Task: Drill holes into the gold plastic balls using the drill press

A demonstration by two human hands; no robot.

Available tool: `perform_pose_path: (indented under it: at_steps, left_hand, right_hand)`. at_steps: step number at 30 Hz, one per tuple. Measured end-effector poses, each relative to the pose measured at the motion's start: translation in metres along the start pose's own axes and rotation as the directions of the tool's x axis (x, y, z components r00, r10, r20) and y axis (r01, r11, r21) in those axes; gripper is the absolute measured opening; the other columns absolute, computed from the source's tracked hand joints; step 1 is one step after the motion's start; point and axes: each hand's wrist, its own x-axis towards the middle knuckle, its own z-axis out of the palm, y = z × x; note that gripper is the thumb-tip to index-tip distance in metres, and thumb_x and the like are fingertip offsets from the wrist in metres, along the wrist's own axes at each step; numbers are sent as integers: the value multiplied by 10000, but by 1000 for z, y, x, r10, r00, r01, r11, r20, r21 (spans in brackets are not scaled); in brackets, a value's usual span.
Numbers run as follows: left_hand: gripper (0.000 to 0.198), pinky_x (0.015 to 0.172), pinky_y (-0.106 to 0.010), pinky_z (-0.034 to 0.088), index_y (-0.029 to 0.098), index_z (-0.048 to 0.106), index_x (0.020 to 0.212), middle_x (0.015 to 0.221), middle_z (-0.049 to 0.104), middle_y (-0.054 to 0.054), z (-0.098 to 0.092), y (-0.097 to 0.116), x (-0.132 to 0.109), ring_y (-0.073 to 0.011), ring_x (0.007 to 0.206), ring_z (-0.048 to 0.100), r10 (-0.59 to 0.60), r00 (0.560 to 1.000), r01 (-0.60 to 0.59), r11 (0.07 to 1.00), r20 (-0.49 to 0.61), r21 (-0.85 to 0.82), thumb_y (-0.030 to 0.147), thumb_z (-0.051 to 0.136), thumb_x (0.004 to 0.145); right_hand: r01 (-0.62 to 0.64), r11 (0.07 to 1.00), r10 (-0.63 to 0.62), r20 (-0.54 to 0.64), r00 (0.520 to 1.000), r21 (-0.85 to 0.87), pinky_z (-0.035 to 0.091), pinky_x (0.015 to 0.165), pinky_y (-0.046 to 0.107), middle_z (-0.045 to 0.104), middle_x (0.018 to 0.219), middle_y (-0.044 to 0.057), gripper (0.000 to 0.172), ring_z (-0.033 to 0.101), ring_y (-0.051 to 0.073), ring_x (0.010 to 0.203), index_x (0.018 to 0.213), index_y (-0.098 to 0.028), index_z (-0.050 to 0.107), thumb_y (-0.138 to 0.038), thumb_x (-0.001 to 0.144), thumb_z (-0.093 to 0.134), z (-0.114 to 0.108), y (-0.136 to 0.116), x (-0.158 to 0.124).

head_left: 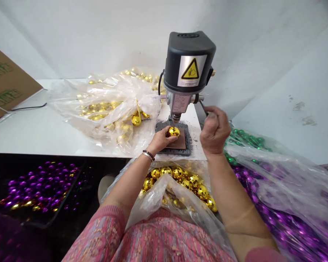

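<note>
Left hand (161,139) fingers pinch gold ball (174,131) over drill press base (188,141), near desk's (19,140) front right corner, apparently steadying it beneath chuck (176,117); right hand (215,129) fingers grip lever (202,105), seemingly for control.

Left hand (161,140) has a faceted gold ball (174,131) pinched right under the drill press (190,60) chuck (176,117), right hand (214,131) wrapped around the feed lever (202,104). Big clear bag (133,89) of gold beads on the bench (19,136) left of the hands, more gold balls (177,172) bagged below them, green beads (247,140) and purple beads (276,222) off past the right one.
</note>
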Motion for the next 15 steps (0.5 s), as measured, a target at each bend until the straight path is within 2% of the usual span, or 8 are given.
perform_pose_path:
  at_steps: [2,5,8,9,11,13,14,15]
  left_hand:
    - [509,882,-299,527,150,679,1227,1040,761,-71,2,2,0,-193,930,672,-14,1000,14,1000,-11,15,286,787,749]
    - [507,843,-280,523,126,652,1218,1062,745,-76,0,8,-8,-176,907,665,-52,997,52,999,-57,-4,292,773,755]
    - [506,796,-265,524,123,634,1219,1039,738,-70,-6,14,-31,-165,866,660,-43,997,41,999,-69,-20,317,759,769]
    - [496,782,-267,527,125,638,1210,1024,738,-68,-8,15,-42,-166,850,660,-25,1000,25,1000,-17,-18,335,755,776]
    - [507,781,-281,538,135,652,1210,1032,744,-73,-7,12,-65,-182,855,672,22,981,-17,999,191,-27,381,762,780]
    - [603,835,-316,553,149,645,1285,1103,748,-92,0,5,-89,-218,923,693,42,912,-28,999,408,-40,420,785,765]
    - [674,884,-342,552,152,620,1348,1158,742,-110,7,0,-100,-242,981,697,30,888,-18,999,458,-32,432,791,759]
    - [734,931,-368,546,146,580,1413,1208,732,-133,15,-5,-111,-265,1040,694,4,885,6,1000,466,-20,440,781,771]
  right_hand:
    - [-88,995,88,-5,996,57,514,774,256,710,877,61,380,643,110,784,1018,-129,711,-307,996,375,0,-14,30]
    - [-248,968,249,62,966,-25,476,786,239,693,840,41,354,595,92,780,908,-127,724,-179,977,381,0,-32,75]
    - [-334,939,343,131,930,-84,457,815,240,677,817,31,333,584,88,786,901,-109,728,-112,966,401,1,-41,95]
    - [-345,935,354,128,927,-82,454,816,239,677,815,33,336,589,87,787,903,-101,731,-101,965,401,1,-42,96]
    - [-350,935,355,97,930,-62,452,815,235,687,831,44,344,605,87,798,913,-87,739,-83,962,398,2,-43,92]
    - [-338,940,341,69,937,-52,454,816,238,698,852,57,355,620,92,812,929,-76,746,-78,961,392,2,-41,86]
    - [-324,945,327,65,943,-50,458,819,242,703,865,64,360,630,96,825,943,-71,748,-80,962,388,2,-40,84]
    - [-308,950,311,68,948,-49,463,823,246,707,875,70,366,641,101,840,958,-67,749,-82,962,383,2,-39,82]
